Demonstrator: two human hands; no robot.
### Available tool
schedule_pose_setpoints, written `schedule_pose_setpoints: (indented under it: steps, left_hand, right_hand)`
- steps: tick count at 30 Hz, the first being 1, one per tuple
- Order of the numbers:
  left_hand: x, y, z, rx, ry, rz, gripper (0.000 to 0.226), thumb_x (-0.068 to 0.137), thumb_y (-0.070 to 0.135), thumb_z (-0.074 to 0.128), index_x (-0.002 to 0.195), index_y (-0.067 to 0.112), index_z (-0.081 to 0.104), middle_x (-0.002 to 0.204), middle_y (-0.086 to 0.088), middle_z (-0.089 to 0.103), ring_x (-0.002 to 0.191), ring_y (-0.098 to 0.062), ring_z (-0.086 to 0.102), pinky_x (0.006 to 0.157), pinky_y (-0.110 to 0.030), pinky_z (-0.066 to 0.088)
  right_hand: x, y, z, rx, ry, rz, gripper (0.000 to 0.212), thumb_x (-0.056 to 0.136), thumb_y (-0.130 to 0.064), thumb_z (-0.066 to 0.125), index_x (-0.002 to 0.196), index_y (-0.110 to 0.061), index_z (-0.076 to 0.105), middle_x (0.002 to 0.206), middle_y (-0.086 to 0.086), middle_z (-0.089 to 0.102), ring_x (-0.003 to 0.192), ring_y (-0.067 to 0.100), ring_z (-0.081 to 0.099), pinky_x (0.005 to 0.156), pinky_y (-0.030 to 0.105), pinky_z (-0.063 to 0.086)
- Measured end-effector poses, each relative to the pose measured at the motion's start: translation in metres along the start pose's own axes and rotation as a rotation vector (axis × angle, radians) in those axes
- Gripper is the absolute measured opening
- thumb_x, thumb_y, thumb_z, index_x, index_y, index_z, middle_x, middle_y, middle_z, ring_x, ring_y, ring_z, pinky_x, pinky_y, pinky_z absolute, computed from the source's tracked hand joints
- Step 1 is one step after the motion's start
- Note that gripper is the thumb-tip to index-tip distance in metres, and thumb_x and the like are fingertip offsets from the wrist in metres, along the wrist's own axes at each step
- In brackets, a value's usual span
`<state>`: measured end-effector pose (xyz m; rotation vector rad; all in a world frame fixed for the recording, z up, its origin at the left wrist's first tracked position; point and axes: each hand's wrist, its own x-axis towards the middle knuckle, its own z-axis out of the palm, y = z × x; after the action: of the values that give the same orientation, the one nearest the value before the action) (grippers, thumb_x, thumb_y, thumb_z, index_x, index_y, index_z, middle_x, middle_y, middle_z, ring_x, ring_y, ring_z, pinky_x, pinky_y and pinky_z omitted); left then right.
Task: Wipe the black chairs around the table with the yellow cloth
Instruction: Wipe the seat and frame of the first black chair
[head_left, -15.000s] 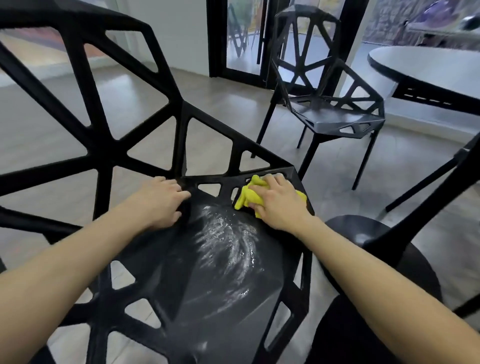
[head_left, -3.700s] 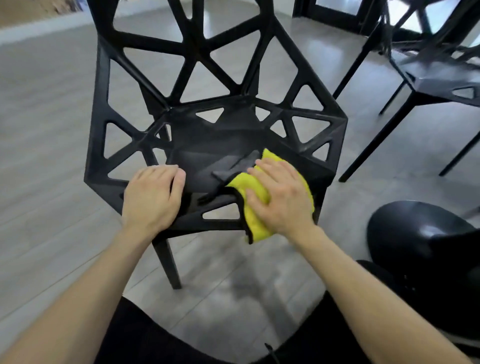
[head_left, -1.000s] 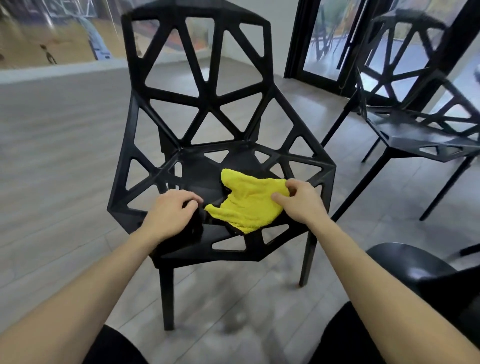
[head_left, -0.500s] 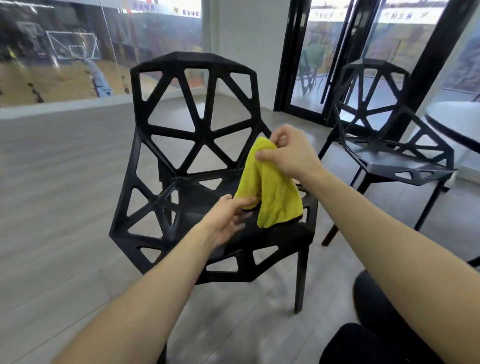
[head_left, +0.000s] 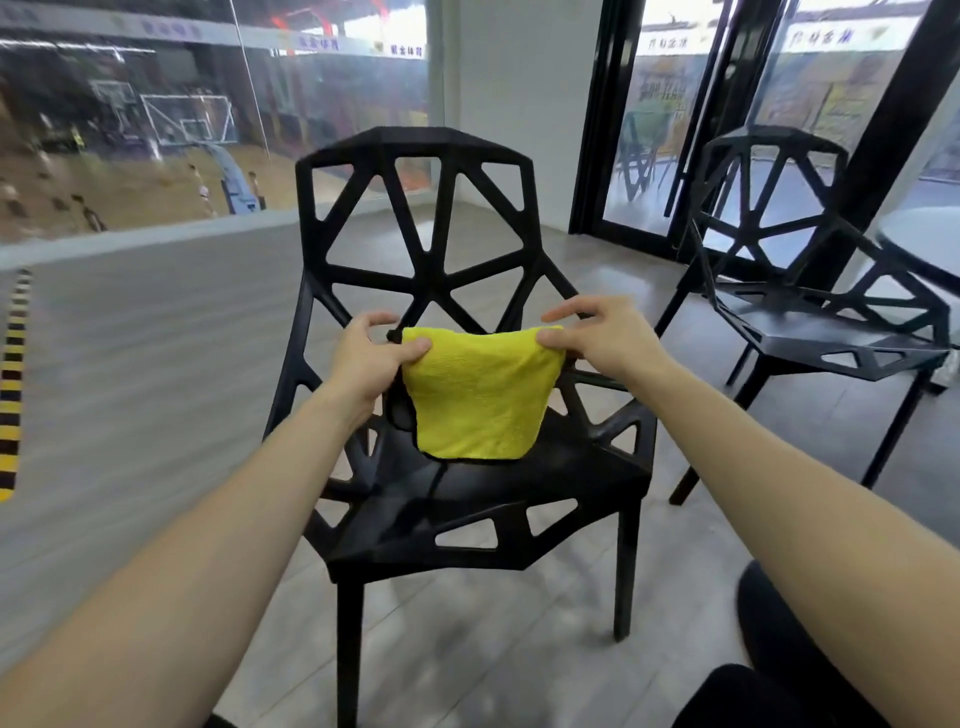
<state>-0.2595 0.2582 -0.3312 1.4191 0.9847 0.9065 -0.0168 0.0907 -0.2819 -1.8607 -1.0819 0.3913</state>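
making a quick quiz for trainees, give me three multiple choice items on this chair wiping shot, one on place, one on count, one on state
1. Where is the yellow cloth?
A. held up over the near chair's seat
B. on the floor
C. on the far chair

2. How many black chairs show?
A. one
B. two
C. four

3. How is the cloth held?
A. one hand only
B. by nobody
C. pinched by both hands

Answers: 1 A, it hangs above the seat. 2 B, one near, one at right. 3 C, left hand and right hand each pinch a top corner.

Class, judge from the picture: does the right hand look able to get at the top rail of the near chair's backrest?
Probably yes: right hand is before the backrest, nothing between, though it pinches the yellow cloth.
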Motion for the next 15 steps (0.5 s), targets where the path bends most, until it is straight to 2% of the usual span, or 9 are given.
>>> schedule_pose_setpoints:
  steps: [2, 3, 5, 7, 9, 10, 12, 14, 15]
  left_hand:
    - [0.004, 0.006, -0.001, 0.071, 0.013, 0.091, 0.037, 0.085, 0.024, 0.093, 0.116, 0.031, 0.074, 0.116, -0.01, 0.075, 0.114, -0.03, 0.073, 0.101, -0.045, 0.06]
    - [0.004, 0.008, -0.004, 0.062, -0.029, 0.108, 0.034, 0.086, 0.021, 0.092, 0.114, 0.031, 0.076, 0.113, -0.013, 0.077, 0.114, -0.032, 0.074, 0.101, -0.046, 0.061]
    - [0.003, 0.008, -0.01, -0.005, -0.188, 0.069, 0.052, 0.079, 0.007, 0.095, 0.123, 0.026, 0.076, 0.118, -0.019, 0.077, 0.115, -0.036, 0.075, 0.103, -0.048, 0.061]
    - [0.001, 0.006, -0.015, 0.145, -0.281, 0.073, 0.066, 0.072, -0.004, 0.095, 0.129, 0.023, 0.075, 0.119, -0.016, 0.076, 0.115, -0.034, 0.074, 0.1, -0.045, 0.062]
    - [0.002, 0.002, -0.015, 0.487, -0.186, 0.184, 0.044, 0.079, 0.006, 0.092, 0.115, 0.028, 0.079, 0.106, -0.004, 0.075, 0.102, -0.027, 0.074, 0.082, -0.037, 0.063]
    - [0.003, -0.001, -0.015, 0.626, -0.114, 0.249, 0.027, 0.083, 0.016, 0.088, 0.104, 0.031, 0.08, 0.1, 0.0, 0.072, 0.095, -0.025, 0.071, 0.075, -0.035, 0.06]
    - [0.004, 0.001, -0.015, 0.785, -0.036, 0.353, 0.008, 0.084, 0.034, 0.079, 0.091, 0.035, 0.077, 0.107, 0.002, 0.059, 0.102, -0.021, 0.06, 0.081, -0.036, 0.055]
    - [0.008, 0.01, -0.017, 0.845, -0.014, 0.415, 0.007, 0.088, 0.035, 0.076, 0.094, 0.032, 0.073, 0.116, 0.002, 0.051, 0.111, -0.017, 0.05, 0.093, -0.035, 0.046]
    - [0.009, 0.015, -0.018, 0.849, -0.009, 0.46, 0.007, 0.092, 0.03, 0.076, 0.097, 0.026, 0.073, 0.116, 0.002, 0.055, 0.108, -0.017, 0.053, 0.09, -0.031, 0.045]
  right_hand:
    - [-0.003, -0.001, 0.005, 0.011, 0.012, -0.038, 0.015, 0.079, -0.04, 0.092, 0.092, -0.04, 0.083, 0.091, -0.001, 0.08, 0.086, 0.016, 0.077, 0.082, 0.035, 0.063]
    - [-0.005, -0.002, 0.007, 0.053, 0.042, -0.056, 0.014, 0.082, -0.036, 0.09, 0.094, -0.038, 0.083, 0.093, 0.0, 0.08, 0.086, 0.013, 0.076, 0.079, 0.03, 0.061]
    - [-0.01, -0.007, 0.007, 0.185, 0.034, -0.075, 0.02, 0.087, -0.025, 0.088, 0.105, -0.032, 0.083, 0.099, 0.003, 0.079, 0.087, 0.011, 0.076, 0.075, 0.022, 0.057]
    - [-0.014, -0.012, 0.007, 0.274, -0.126, -0.041, 0.041, 0.083, -0.012, 0.09, 0.12, -0.027, 0.078, 0.102, 0.004, 0.08, 0.09, 0.012, 0.078, 0.078, 0.024, 0.061]
    - [-0.013, -0.011, 0.01, 0.11, -0.204, -0.065, 0.056, 0.077, -0.007, 0.093, 0.127, -0.024, 0.074, 0.102, 0.002, 0.079, 0.09, 0.014, 0.077, 0.084, 0.031, 0.063]
    - [-0.01, -0.009, 0.014, -0.078, -0.172, -0.117, 0.052, 0.079, -0.01, 0.093, 0.126, -0.023, 0.075, 0.099, -0.001, 0.076, 0.086, 0.011, 0.073, 0.082, 0.032, 0.062]
    - [-0.002, -0.008, 0.02, -0.388, -0.087, -0.245, 0.028, 0.088, -0.024, 0.086, 0.114, -0.023, 0.078, 0.092, -0.005, 0.065, 0.08, 0.008, 0.061, 0.073, 0.033, 0.053]
    - [0.007, -0.012, 0.021, -0.476, -0.027, -0.317, 0.016, 0.092, -0.033, 0.08, 0.103, -0.022, 0.076, 0.097, -0.003, 0.054, 0.085, 0.014, 0.054, 0.075, 0.031, 0.042]
    - [0.013, -0.014, 0.02, -0.465, -0.011, -0.333, 0.016, 0.092, -0.033, 0.08, 0.102, -0.022, 0.076, 0.1, -0.002, 0.054, 0.091, 0.016, 0.055, 0.077, 0.032, 0.042]
